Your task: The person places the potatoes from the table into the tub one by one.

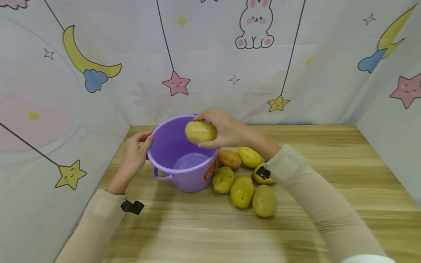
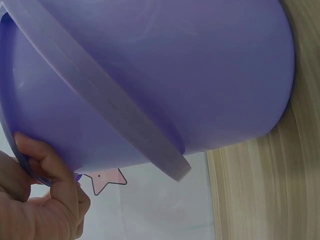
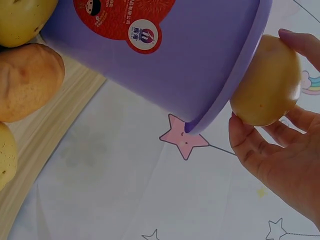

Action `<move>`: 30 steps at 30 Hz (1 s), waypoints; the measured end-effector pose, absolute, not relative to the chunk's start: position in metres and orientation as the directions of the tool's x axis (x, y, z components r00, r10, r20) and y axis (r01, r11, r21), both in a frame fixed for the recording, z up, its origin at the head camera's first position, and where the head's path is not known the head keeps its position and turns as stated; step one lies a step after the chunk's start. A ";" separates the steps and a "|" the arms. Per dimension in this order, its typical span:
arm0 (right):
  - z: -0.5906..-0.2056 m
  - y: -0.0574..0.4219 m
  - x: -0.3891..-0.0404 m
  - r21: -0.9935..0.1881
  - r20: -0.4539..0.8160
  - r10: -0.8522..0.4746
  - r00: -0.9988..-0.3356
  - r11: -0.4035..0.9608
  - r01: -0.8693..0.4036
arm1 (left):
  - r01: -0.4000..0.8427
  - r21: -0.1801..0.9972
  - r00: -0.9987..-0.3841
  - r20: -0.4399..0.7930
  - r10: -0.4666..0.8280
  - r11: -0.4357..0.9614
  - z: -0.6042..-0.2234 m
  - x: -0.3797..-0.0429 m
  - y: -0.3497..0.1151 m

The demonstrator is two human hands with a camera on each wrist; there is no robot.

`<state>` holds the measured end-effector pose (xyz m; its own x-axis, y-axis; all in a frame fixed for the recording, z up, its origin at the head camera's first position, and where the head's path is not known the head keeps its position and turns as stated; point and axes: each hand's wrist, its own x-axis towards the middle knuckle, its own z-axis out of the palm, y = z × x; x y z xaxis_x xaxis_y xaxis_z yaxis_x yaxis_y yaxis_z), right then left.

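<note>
A purple bucket (image 1: 194, 180) stands on the wooden table with its mouth facing up. My left hand (image 1: 135, 151) grips the left side of its rim, and in the left wrist view the fingers of that hand (image 2: 47, 200) curl over the edge. My right hand (image 1: 227, 129) holds a yellow potato (image 1: 200, 132) over the right part of the bucket's mouth. In the right wrist view, thumb and fingers pinch that potato (image 3: 267, 82) just beyond the rim. Inside the bucket, the visible part of the floor (image 1: 192, 162) is bare; the rest is hidden.
Right of the bucket lie several potatoes, among them a browner one (image 1: 229, 159), a yellow one (image 1: 242, 192) and a paler one (image 1: 264, 201). Another potato (image 1: 263, 174) is partly covered by the right wrist camera. A patterned cloth wall (image 1: 210, 98) rises behind the table (image 1: 184, 233).
</note>
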<state>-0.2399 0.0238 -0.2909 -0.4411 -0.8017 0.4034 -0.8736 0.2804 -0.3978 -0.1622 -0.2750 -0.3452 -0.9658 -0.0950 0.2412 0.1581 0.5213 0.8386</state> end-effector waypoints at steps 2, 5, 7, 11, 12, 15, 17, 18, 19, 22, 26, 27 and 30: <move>-0.292 0.021 -0.240 -0.389 0.405 -0.807 -0.430 0.273 -0.880 | 0.157 0.838 -0.966 0.239 -0.094 0.523 -0.345 -0.163 -0.275; -0.292 0.019 -0.239 -0.375 0.412 -0.812 -0.414 0.263 -0.889 | 0.153 0.837 -0.966 0.239 -0.099 0.525 -0.344 -0.164 -0.275; -0.292 0.018 -0.238 -0.373 0.415 -0.813 -0.409 0.257 -0.891 | 0.154 0.835 -0.966 0.240 -0.098 0.528 -0.344 -0.165 -0.275; -0.293 0.017 -0.239 -0.372 0.422 -0.812 -0.403 0.250 -0.894 | 0.157 0.834 -0.965 0.243 -0.098 0.528 -0.342 -0.166 -0.274; -0.293 0.017 -0.240 -0.371 0.424 -0.812 -0.401 0.248 -0.895 | 0.158 0.835 -0.965 0.244 -0.097 0.527 -0.342 -0.167 -0.274; -0.294 0.016 -0.241 -0.368 0.427 -0.812 -0.398 0.246 -0.897 | 0.161 0.841 -0.964 0.245 -0.099 0.517 -0.341 -0.168 -0.274; -0.295 0.016 -0.242 -0.366 0.424 -0.813 -0.399 0.248 -0.897 | 0.162 0.844 -0.965 0.244 -0.099 0.511 -0.341 -0.169 -0.274; -0.295 0.016 -0.242 -0.366 0.422 -0.814 -0.399 0.250 -0.896 | 0.163 0.845 -0.964 0.245 -0.098 0.510 -0.341 -0.169 -0.274; -0.295 0.015 -0.242 -0.365 0.420 -0.814 -0.401 0.253 -0.896 | 0.162 0.846 -0.965 0.244 -0.097 0.508 -0.341 -0.169 -0.274; -0.293 0.015 -0.242 -0.369 0.405 -0.816 -0.412 0.266 -0.890 | 0.159 0.848 -0.966 0.240 -0.098 0.505 -0.341 -0.169 -0.275; -0.292 0.016 -0.241 -0.384 0.390 -0.813 -0.432 0.282 -0.879 | 0.153 0.850 -0.967 0.233 -0.100 0.504 -0.341 -0.169 -0.276; -0.292 0.016 -0.242 -0.389 0.388 -0.813 -0.435 0.283 -0.877 | 0.152 0.850 -0.967 0.232 -0.100 0.505 -0.341 -0.169 -0.276; -0.293 0.017 -0.243 -0.395 0.391 -0.810 -0.436 0.280 -0.875 | 0.150 0.849 -0.968 0.231 -0.102 0.506 -0.341 -0.169 -0.277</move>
<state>-0.2430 0.0167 -0.2927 -0.4359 -0.8105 0.3913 -0.8751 0.2801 -0.3947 -0.1695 -0.2771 -0.3412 -0.9675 -0.1015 0.2315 0.1501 0.5059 0.8494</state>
